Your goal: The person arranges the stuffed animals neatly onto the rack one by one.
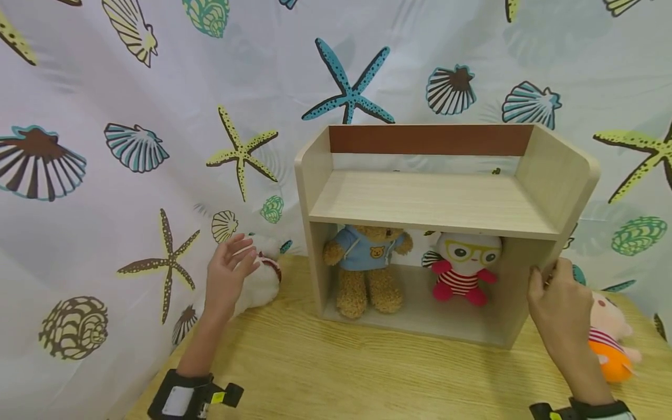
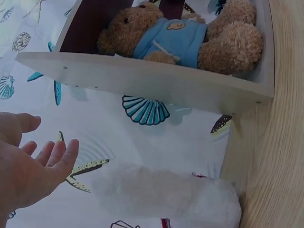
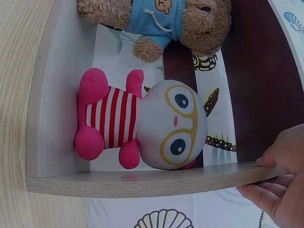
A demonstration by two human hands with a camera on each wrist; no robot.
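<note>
A small two-tier wooden shelf (image 1: 436,198) stands on the table, its top tier bare. My right hand (image 1: 564,303) grips the front edge of its right side panel, thumb inside and fingers outside, as the right wrist view also shows at the panel (image 3: 152,183). In the lower compartment are a brown teddy bear (image 1: 364,286) in a blue hoodie and a plush doll (image 1: 462,271) with yellow glasses and a red striped body. My left hand (image 1: 228,271) hovers left of the shelf, fingers loosely bent and holding nothing, in front of a white plush toy (image 1: 265,286).
A plush toy (image 1: 609,344) in orange with a striped collar lies on the table right of the shelf, partly behind my right hand. The wooden tabletop (image 1: 367,373) extends in front. A white cloth (image 1: 262,64) printed with shells and starfish hangs behind.
</note>
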